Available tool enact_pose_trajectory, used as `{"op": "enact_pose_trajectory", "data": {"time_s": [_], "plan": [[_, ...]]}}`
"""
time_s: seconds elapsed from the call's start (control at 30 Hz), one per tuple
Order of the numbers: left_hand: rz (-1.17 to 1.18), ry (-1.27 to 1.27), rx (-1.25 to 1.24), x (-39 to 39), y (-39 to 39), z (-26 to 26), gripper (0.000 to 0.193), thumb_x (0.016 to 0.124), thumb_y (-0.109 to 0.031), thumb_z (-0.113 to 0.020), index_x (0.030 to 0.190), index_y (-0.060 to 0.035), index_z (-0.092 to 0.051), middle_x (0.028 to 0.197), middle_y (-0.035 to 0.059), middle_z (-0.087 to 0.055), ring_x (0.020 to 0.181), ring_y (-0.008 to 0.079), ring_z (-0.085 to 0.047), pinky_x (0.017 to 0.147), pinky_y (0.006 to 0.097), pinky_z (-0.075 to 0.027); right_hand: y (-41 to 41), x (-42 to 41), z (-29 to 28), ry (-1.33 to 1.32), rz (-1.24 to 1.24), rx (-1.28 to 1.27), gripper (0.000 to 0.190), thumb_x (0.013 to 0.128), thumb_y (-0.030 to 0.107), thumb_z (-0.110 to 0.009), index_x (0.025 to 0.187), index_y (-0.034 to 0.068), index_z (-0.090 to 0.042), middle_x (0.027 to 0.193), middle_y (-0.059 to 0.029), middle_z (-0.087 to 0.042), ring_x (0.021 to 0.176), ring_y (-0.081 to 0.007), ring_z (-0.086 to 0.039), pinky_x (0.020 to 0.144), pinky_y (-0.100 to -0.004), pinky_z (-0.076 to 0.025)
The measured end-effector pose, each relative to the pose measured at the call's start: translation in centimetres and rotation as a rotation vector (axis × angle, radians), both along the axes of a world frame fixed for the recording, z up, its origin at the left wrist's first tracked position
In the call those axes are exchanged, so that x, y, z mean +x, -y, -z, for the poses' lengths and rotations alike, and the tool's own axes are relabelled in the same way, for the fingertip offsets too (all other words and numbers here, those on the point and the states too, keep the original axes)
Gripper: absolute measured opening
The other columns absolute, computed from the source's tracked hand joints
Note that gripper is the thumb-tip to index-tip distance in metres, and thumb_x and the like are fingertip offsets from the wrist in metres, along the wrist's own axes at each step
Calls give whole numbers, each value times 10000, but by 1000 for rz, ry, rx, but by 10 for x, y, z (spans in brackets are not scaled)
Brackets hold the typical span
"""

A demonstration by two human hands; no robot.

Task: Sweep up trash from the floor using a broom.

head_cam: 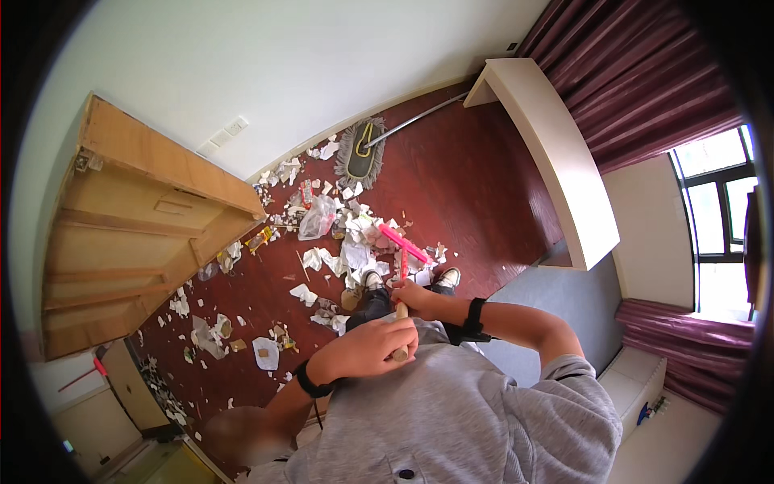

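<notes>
My left hand (pixel 378 346) is closed around the wooden handle (pixel 401 310) of a pink broom, near its rounded end. Further down, my right hand (pixel 415 299) grips the same handle close to its pink part. The pink broom head (pixel 405 244) rests among crumpled white paper (pixel 357 251) on the dark red floor, just ahead of my shoes. A clear plastic bag (pixel 317 218) lies left of the broom head, with a red wrapper beside it. Paper scraps, a yellow wrapper (pixel 259 239) and cardboard bits are scattered to the left.
A grey dust mop (pixel 361 152) lies by the white wall, its pole reaching a white panel-like piece of furniture (pixel 562 151). A wooden furniture frame (pixel 151 199) stands at the left. Purple curtains and a window are at the right; grey flooring (pixel 526 320) adjoins the red floor.
</notes>
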State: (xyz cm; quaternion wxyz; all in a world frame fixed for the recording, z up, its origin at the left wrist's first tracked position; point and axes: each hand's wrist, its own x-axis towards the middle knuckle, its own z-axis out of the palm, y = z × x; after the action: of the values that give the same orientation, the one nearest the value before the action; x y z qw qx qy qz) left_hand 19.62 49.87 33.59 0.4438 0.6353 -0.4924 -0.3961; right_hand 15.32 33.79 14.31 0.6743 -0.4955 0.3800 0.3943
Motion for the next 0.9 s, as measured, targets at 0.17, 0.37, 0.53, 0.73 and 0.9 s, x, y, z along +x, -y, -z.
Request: {"op": "enact_pose_trajectory", "data": {"time_s": [0.17,0.37,0.53,0.73,0.9], "plan": [[103,-9,-90,10,-19,8,115,778,-98,-578,819,-95,-470,839,32,-502,730,226,-512,674,340,-389,-2,-9,-30,-14,50,42,513,758,78,-526,1254,69,-395,870,-48,-487,766,-160,-506,618,-334,-466],[236,-43,-157,2,-11,19,108,771,-96,-547,847,-109,-471,818,36,-513,753,239,-536,681,361,-401,14,-50,-33,-91,182,-79,401,781,54,-515,1175,65,-442,907,-40,-456,760,-155,-479,596,-317,-443],[397,-148,-155,-4,31,36,117,764,-84,-551,852,-111,-477,813,44,-520,772,245,-542,695,379,-409,43,-94,-18,-13,457,-89,243,808,68,-505,1050,85,-502,827,-31,-493,727,-145,-507,584,-299,-460],[323,86,-132,-19,97,52,111,743,-53,-547,804,-122,-485,867,-14,-555,793,214,-548,719,362,-406,85,-116,-18,18,943,-229,114,834,56,-466,904,80,-554,750,-34,-532,550,-158,-524,445,-245,-425],[470,139,-22,-41,152,77,112,751,-30,-532,817,-112,-494,935,-13,-572,838,209,-556,735,366,-420,144,-161,25,23,936,-259,299,820,20,-488,1115,64,-512,772,-51,-499,674,-156,-522,569,-294,-450]]}}
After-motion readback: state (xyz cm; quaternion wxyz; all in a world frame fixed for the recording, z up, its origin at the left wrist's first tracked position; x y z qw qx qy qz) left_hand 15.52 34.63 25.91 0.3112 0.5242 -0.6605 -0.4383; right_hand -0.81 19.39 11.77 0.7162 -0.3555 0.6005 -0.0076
